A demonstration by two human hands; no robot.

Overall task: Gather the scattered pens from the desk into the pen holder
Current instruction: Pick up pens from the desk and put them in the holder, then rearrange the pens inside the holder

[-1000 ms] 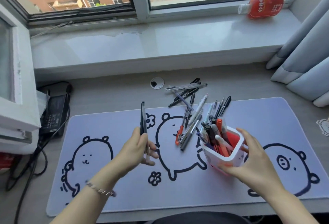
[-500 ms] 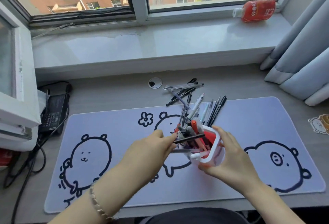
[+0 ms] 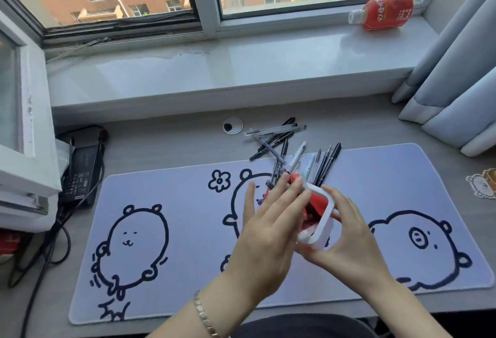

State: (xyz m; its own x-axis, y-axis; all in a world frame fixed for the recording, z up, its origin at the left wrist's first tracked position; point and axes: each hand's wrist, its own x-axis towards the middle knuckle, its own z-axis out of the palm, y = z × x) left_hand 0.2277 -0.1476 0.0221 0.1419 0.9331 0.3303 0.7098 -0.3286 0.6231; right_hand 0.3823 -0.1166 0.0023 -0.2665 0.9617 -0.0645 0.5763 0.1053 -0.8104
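Sunlit desk, cartoon mat point(image 3: 166, 176). Your right hand point(image 3: 346, 238) grips the tilted holder point(image 3: 323, 219) above the mat; your left hand point(image 3: 271, 219), fingers spread, covers its mouth. Loose pens point(image 3: 279, 141) lie just beyond the holder. Steady it upright and settle the pens inside before reaching again.

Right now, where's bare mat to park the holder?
Free: the lilac desk mat left of the left hand, over the bear drawing, and its right end past the pig drawing. Crowded: the loose pens behind the white pen holder.
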